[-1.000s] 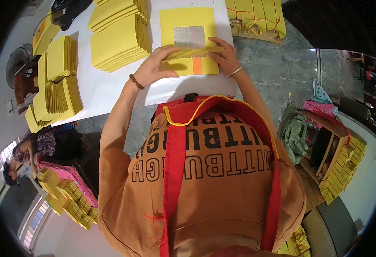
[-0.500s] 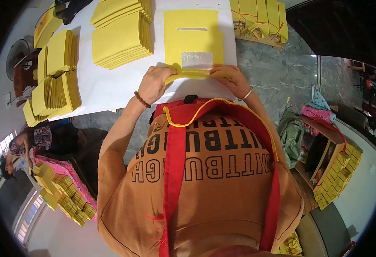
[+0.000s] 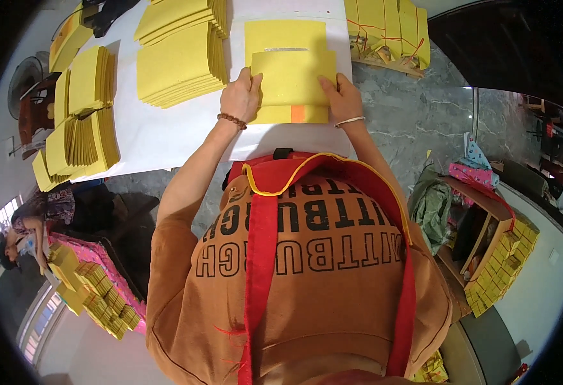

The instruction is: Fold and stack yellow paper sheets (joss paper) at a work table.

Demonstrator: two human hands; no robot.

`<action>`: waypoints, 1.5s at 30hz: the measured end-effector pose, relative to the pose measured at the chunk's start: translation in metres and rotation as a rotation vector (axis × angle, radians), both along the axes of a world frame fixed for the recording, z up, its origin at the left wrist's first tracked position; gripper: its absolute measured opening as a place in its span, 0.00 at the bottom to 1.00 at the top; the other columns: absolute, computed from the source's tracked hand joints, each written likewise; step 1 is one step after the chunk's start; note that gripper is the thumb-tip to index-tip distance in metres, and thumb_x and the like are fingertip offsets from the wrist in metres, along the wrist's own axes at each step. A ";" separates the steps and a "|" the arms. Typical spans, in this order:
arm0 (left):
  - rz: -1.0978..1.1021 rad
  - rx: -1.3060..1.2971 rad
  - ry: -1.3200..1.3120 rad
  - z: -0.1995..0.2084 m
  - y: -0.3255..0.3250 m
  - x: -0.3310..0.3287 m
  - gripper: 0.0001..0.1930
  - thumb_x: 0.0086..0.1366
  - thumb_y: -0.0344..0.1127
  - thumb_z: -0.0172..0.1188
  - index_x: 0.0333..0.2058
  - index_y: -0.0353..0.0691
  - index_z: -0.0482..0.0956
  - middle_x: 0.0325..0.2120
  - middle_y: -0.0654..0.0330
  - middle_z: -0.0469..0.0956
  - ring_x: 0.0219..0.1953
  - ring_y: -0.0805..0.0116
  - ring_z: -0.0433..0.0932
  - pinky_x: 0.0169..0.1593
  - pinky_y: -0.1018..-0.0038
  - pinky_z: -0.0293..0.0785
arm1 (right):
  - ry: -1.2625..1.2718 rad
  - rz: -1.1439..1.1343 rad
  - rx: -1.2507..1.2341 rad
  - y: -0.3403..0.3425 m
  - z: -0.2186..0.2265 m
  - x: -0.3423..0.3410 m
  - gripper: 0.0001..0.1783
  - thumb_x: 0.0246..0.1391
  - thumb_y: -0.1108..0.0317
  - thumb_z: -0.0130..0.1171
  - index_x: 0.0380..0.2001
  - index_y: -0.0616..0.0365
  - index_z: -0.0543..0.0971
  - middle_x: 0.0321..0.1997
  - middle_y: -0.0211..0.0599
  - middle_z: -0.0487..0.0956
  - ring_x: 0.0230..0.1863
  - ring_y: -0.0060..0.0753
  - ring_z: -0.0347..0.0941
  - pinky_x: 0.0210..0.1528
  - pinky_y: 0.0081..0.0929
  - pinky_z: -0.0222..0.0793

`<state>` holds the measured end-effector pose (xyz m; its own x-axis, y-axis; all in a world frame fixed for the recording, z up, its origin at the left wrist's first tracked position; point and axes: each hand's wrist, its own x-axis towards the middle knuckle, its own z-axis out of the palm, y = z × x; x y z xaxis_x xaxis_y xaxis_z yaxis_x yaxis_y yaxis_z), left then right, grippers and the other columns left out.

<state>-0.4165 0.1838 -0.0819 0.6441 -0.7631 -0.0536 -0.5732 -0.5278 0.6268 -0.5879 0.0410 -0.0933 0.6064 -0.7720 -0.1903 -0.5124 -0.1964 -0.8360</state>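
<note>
On the white table in front of me lies a folded piece of yellow paper (image 3: pixel 292 80), with a small orange patch on its near strip. My left hand (image 3: pixel 240 97) grips its left edge, thumb on top. The opposite edge is pinched by my right hand (image 3: pixel 344 101), the thumb pressing on the upper face and the other fingers curled. Behind and partly beneath it is another flat yellow sheet (image 3: pixel 285 33), where a thin strip of a silver patch shows along the fold. How many layers I hold cannot be told.
Fanned stacks of yellow paper (image 3: pixel 182 67) stand left of my hands, with more bundles (image 3: pixel 89 83) at the table's (image 3: pixel 159 138) left edge. Red-tied yellow bundles (image 3: pixel 387 32) sit at the back right. Another person (image 3: pixel 37 221) is at the far left, near packed yellow bundles (image 3: pixel 105 292).
The near end of the yellow paper has been turned over away from me, covering the silver patch. Both hands have shifted from the near edge to the paper's sides, slightly farther away.
</note>
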 end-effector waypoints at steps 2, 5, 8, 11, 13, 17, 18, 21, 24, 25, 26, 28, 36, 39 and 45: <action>0.015 0.030 0.018 0.004 -0.005 0.000 0.14 0.62 0.42 0.48 0.26 0.35 0.65 0.14 0.45 0.72 0.21 0.44 0.72 0.24 0.55 0.65 | 0.113 -0.004 -0.030 0.001 -0.004 0.004 0.18 0.52 0.59 0.55 0.41 0.61 0.74 0.24 0.33 0.76 0.26 0.18 0.68 0.30 0.20 0.66; 0.023 0.098 -0.019 0.007 -0.010 0.000 0.15 0.62 0.43 0.48 0.28 0.35 0.66 0.16 0.46 0.74 0.22 0.45 0.73 0.26 0.56 0.67 | -0.157 -0.166 -0.019 0.005 -0.018 0.008 0.20 0.51 0.58 0.56 0.42 0.61 0.72 0.20 0.33 0.74 0.21 0.21 0.64 0.27 0.23 0.64; 0.034 0.108 0.036 -0.001 -0.010 0.006 0.16 0.61 0.45 0.48 0.30 0.35 0.68 0.19 0.45 0.75 0.24 0.44 0.74 0.28 0.55 0.67 | -0.166 -0.251 -0.088 0.010 -0.009 0.010 0.23 0.50 0.58 0.56 0.47 0.57 0.70 0.15 0.34 0.69 0.18 0.24 0.59 0.25 0.24 0.61; 0.032 0.103 0.012 -0.010 -0.010 0.011 0.17 0.61 0.46 0.48 0.31 0.34 0.68 0.21 0.44 0.75 0.25 0.44 0.74 0.28 0.55 0.68 | -0.024 -0.129 -0.168 0.008 -0.001 0.009 0.24 0.49 0.59 0.57 0.50 0.52 0.70 0.14 0.35 0.65 0.17 0.25 0.58 0.24 0.24 0.60; 0.035 0.124 0.035 -0.011 -0.011 0.013 0.18 0.61 0.47 0.49 0.33 0.34 0.69 0.23 0.43 0.76 0.27 0.44 0.75 0.30 0.55 0.68 | -0.008 -0.134 -0.141 0.007 -0.008 0.010 0.25 0.48 0.60 0.57 0.51 0.49 0.70 0.14 0.35 0.64 0.17 0.24 0.58 0.24 0.24 0.60; 0.062 0.077 0.126 -0.017 -0.011 0.016 0.18 0.60 0.47 0.49 0.35 0.34 0.69 0.23 0.43 0.75 0.27 0.45 0.75 0.30 0.58 0.69 | -0.031 -0.165 -0.179 0.007 -0.020 0.011 0.22 0.48 0.60 0.57 0.49 0.49 0.73 0.14 0.37 0.64 0.17 0.23 0.59 0.24 0.25 0.60; 0.079 0.051 0.178 -0.015 -0.011 0.015 0.19 0.60 0.47 0.49 0.37 0.34 0.69 0.21 0.45 0.75 0.26 0.45 0.74 0.29 0.59 0.68 | -0.065 -0.173 -0.220 0.007 -0.022 0.012 0.22 0.48 0.59 0.57 0.49 0.49 0.73 0.13 0.38 0.65 0.17 0.25 0.60 0.24 0.26 0.60; 0.149 0.016 0.279 0.007 -0.008 0.005 0.19 0.60 0.46 0.50 0.41 0.36 0.68 0.23 0.48 0.75 0.27 0.47 0.74 0.31 0.60 0.68 | -0.012 -0.174 -0.239 0.009 -0.019 0.012 0.22 0.48 0.58 0.56 0.49 0.48 0.73 0.14 0.41 0.68 0.17 0.29 0.63 0.26 0.28 0.62; 0.077 -0.022 -0.002 0.030 0.009 -0.014 0.20 0.60 0.44 0.50 0.48 0.40 0.65 0.33 0.50 0.74 0.34 0.54 0.73 0.35 0.63 0.67 | 0.095 -0.172 -0.202 0.011 -0.007 0.014 0.22 0.48 0.57 0.56 0.49 0.47 0.73 0.18 0.44 0.72 0.19 0.35 0.67 0.28 0.30 0.64; -0.042 -0.054 -0.329 0.034 0.012 -0.019 0.22 0.60 0.42 0.50 0.52 0.42 0.62 0.38 0.51 0.72 0.39 0.59 0.72 0.37 0.66 0.66 | 0.115 -0.169 -0.188 0.011 -0.006 0.013 0.22 0.48 0.56 0.55 0.49 0.46 0.73 0.20 0.45 0.73 0.21 0.37 0.69 0.30 0.30 0.65; -0.047 -0.055 -0.328 0.038 0.010 -0.026 0.22 0.60 0.42 0.50 0.52 0.42 0.62 0.38 0.51 0.72 0.39 0.59 0.72 0.37 0.66 0.66 | 0.117 -0.174 -0.188 0.010 -0.008 0.013 0.22 0.48 0.56 0.55 0.49 0.46 0.73 0.20 0.45 0.73 0.21 0.37 0.69 0.30 0.30 0.65; -0.237 -0.038 -0.602 0.048 0.002 -0.041 0.24 0.60 0.42 0.50 0.54 0.44 0.61 0.52 0.52 0.63 0.53 0.58 0.62 0.51 0.62 0.59 | 0.037 -0.190 -0.255 0.011 -0.016 0.013 0.22 0.48 0.57 0.56 0.48 0.47 0.73 0.22 0.47 0.75 0.22 0.38 0.72 0.31 0.30 0.66; -0.443 0.012 -0.543 -0.007 -0.025 -0.033 0.26 0.60 0.48 0.49 0.55 0.45 0.62 0.56 0.53 0.59 0.59 0.51 0.54 0.58 0.55 0.49 | 0.097 -0.156 -0.112 0.010 0.001 0.015 0.20 0.48 0.57 0.55 0.46 0.46 0.74 0.30 0.48 0.77 0.32 0.49 0.74 0.34 0.39 0.68; -0.422 0.018 -0.576 -0.015 -0.024 -0.035 0.27 0.60 0.50 0.48 0.55 0.45 0.62 0.57 0.53 0.57 0.59 0.52 0.53 0.58 0.54 0.48 | 0.200 -0.096 -0.254 0.013 0.012 0.011 0.22 0.46 0.57 0.55 0.47 0.43 0.73 0.42 0.42 0.75 0.41 0.41 0.72 0.40 0.43 0.65; -0.487 0.242 -0.573 -0.012 -0.025 -0.034 0.27 0.60 0.49 0.44 0.56 0.46 0.60 0.59 0.53 0.53 0.62 0.52 0.47 0.60 0.53 0.41 | 0.124 0.337 -0.942 0.032 0.009 0.017 0.26 0.49 0.53 0.51 0.52 0.48 0.68 0.59 0.36 0.63 0.59 0.33 0.58 0.55 0.58 0.46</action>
